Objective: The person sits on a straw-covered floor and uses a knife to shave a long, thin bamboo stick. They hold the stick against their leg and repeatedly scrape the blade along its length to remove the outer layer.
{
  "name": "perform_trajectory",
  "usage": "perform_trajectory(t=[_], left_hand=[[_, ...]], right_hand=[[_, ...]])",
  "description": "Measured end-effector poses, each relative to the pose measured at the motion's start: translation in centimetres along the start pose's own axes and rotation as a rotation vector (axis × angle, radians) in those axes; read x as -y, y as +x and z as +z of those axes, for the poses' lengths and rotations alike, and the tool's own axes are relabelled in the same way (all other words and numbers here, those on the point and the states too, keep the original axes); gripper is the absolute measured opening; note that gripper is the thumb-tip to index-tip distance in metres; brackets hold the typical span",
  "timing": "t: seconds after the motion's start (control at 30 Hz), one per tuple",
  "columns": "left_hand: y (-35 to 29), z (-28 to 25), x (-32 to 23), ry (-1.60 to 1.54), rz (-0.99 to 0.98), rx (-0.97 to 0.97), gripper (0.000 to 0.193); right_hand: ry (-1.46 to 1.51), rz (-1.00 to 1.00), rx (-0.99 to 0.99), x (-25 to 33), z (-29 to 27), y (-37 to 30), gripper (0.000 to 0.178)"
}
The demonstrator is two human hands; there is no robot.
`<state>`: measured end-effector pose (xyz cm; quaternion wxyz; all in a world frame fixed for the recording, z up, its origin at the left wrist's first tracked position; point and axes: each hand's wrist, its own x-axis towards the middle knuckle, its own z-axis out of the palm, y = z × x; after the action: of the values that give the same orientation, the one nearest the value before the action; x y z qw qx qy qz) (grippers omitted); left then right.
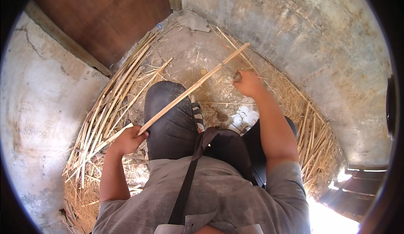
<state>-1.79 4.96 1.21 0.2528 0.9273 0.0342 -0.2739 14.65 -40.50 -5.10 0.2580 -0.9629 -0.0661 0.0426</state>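
Observation:
My left hand point(127, 140) is closed around the lower end of a long pale bamboo stick point(190, 89). The stick slants up and to the right, passing over my left knee, and its far end is near the wall. To the right of the stick, my right hand point(249, 83) is closed in a fist and does not touch it. A short greyish-brown end point(237, 77) shows at the thumb side of that fist; what it belongs to is not clear.
Long split bamboo strips point(120, 93) lie piled along the left wall. More strips and shavings point(313, 143) line the right wall. A brown door panel point(109, 15) stands at the far left. A flat grey slab point(193, 22) lies in the far corner.

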Motion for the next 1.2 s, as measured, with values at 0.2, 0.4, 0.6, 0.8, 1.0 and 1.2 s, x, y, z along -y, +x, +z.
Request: perform_trajectory(t=[0.2, 0.4, 0.6, 0.8, 1.0, 1.2], left_hand=[[-0.3, -0.1, -0.4, 0.008, -0.021, 0.021, 0.04], [-0.4, 0.4, -1.1, 0.015, -0.037, -0.025, 0.037], [-0.9, 1.1, -0.3, 0.107, 0.058, -0.131, 0.035], [-0.5, 1.4, -0.1, 0.001, 0.049, -0.113, 0.035], [-0.9, 1.6, -0.2, 0.131, 0.079, -0.17, 0.036], [-0.7, 2.0, 0.4, 0.136, 0.112, -0.205, 0.035]], right_hand=[[-0.234, -0.242, 0.172, 5.8, -0.2, -2.3, 0.031], [-0.069, -0.025, -0.024, 1.3, 1.1, -0.1, 0.027], [-0.265, -0.178, 0.091, 5.7, 0.9, -2.0, 0.035], [0.295, 0.109, 0.338, -2.3, 2.7, 0.9, 0.047], [0.074, -0.036, 0.17, 1.1, 1.5, -0.8, 0.039], [-0.164, -0.325, 0.253, 5.4, 1.3, -1.8, 0.031]])
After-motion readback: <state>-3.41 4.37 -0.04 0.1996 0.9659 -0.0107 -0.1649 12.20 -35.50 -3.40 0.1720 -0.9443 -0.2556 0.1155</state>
